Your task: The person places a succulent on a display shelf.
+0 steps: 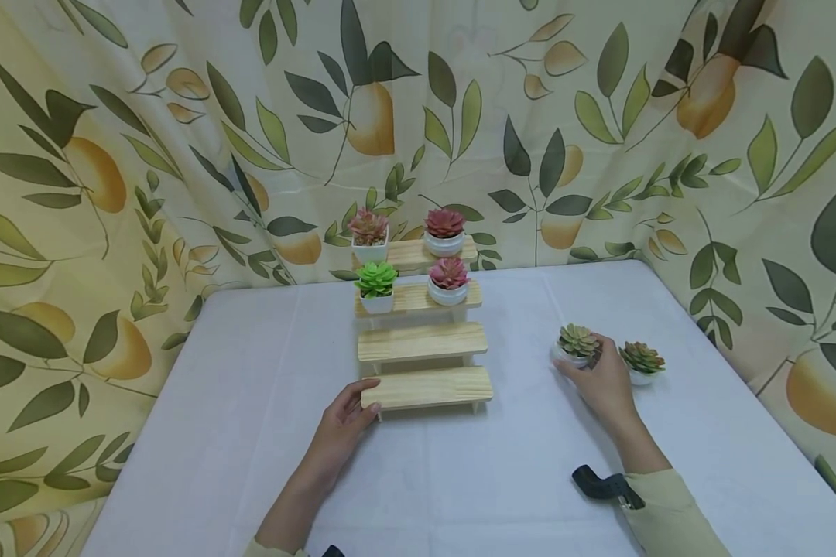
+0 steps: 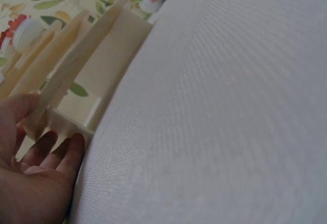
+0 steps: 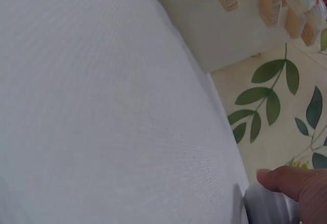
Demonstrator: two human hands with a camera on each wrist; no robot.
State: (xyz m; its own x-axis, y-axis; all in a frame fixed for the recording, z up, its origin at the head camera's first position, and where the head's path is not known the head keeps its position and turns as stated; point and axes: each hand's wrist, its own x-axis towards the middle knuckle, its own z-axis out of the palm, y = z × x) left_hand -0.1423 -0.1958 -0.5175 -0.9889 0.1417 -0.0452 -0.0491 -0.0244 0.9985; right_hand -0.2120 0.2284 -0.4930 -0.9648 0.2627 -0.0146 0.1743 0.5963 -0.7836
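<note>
My left hand (image 1: 341, 429) grips the left end of the lowest step of a wooden tiered stand (image 1: 428, 388). In the left wrist view, its fingers (image 2: 61, 155) curl around the end of that step. To the right of the stand, my right hand (image 1: 608, 385) holds a pale green potted succulent (image 1: 577, 341) by its white pot, thumb on one side and fingers on the other. The right wrist view shows the thumb (image 3: 281, 179) against the ribbed white pot (image 3: 268, 206). Just right of this hand stands a green and reddish potted succulent (image 1: 642, 360).
The top step carries a pinkish succulent (image 1: 369, 232) and a dark red one (image 1: 444, 230). On the step below are a bright green succulent (image 1: 376, 285) and a pink one (image 1: 449, 280). White cloth (image 1: 251, 402) covers the table, with a fruit-patterned curtain (image 1: 251, 116) behind.
</note>
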